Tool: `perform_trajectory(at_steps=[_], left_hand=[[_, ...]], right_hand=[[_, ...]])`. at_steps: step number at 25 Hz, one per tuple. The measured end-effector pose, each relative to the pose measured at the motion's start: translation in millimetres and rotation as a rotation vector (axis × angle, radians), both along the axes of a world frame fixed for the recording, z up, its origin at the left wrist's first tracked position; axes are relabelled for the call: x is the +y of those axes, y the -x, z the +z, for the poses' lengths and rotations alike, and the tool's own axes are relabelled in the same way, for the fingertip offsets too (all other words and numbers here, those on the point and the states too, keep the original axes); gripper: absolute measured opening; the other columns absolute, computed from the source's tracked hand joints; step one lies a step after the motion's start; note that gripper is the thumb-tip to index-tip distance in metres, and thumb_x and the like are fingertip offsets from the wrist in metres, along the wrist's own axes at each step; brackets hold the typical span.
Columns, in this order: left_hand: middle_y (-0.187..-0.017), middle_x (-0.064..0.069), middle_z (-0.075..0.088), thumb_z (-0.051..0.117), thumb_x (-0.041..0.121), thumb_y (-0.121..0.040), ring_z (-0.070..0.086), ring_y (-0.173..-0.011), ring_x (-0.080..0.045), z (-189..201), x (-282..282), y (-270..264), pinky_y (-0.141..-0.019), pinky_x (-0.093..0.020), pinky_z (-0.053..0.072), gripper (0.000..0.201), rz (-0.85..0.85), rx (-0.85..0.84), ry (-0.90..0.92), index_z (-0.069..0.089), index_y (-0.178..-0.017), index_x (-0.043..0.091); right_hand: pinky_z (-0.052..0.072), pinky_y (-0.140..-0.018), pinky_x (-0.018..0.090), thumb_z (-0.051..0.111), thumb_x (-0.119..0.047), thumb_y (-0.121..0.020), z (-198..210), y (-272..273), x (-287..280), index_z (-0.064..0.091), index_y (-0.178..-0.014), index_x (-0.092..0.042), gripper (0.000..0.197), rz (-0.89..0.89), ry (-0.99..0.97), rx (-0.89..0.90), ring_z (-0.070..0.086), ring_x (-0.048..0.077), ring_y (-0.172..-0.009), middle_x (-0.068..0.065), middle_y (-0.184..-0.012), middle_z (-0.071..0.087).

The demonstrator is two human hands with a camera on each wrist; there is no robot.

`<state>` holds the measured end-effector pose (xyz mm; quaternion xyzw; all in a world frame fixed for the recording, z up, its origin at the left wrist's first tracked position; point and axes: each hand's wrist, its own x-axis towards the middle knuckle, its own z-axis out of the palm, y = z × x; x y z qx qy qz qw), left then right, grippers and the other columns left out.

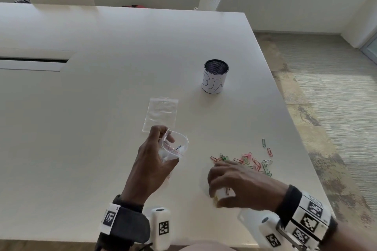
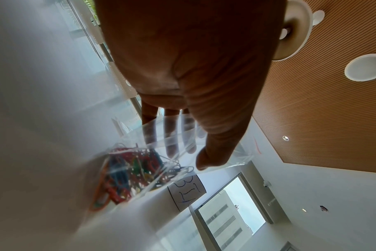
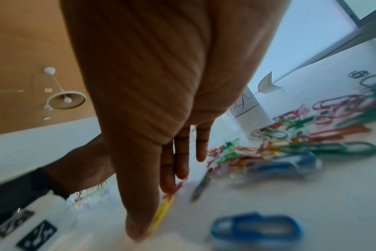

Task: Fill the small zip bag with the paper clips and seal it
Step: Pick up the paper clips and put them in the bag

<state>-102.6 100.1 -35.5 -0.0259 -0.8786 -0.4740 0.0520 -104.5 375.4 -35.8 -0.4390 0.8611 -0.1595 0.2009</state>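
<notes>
White table [image 1: 102, 108], filling half done.
Left hand [image 1: 151, 167] holding open zip bag [image 1: 173, 149]; right hand [image 1: 234, 187] pinching paper clips [image 1: 227, 190]; pile [image 1: 251, 162] left, unsealed.

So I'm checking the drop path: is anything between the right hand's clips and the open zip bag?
Nothing visible. The right hand pinches paper clips just above bare table; the left hand holds the zip bag open-mouthed beside it. The spare bag and bin cup sit farther back.

Motion blur smears the paper clips [image 3: 290, 152] nearest the right wrist camera.
</notes>
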Motion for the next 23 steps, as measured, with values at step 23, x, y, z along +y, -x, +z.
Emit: perform_trajectory(at_steps=[23], left_hand=[[-0.108, 0.013, 0.065, 0.086, 0.013, -0.083, 0.067, -0.094, -0.013, -4, -1, 9, -0.072, -0.022, 0.055, 0.055, -0.030, 0.020, 0.038, 0.045, -0.112, 0.036]], right_hand=[[0.046, -0.090, 0.016, 0.065, -0.063, -0.090, 7, 35, 29, 0.054, -0.141, -0.042, 0.056, -0.170, -0.160, 0.125, 0.049, 0.001, -0.119, -0.020, -0.137, 0.048]])
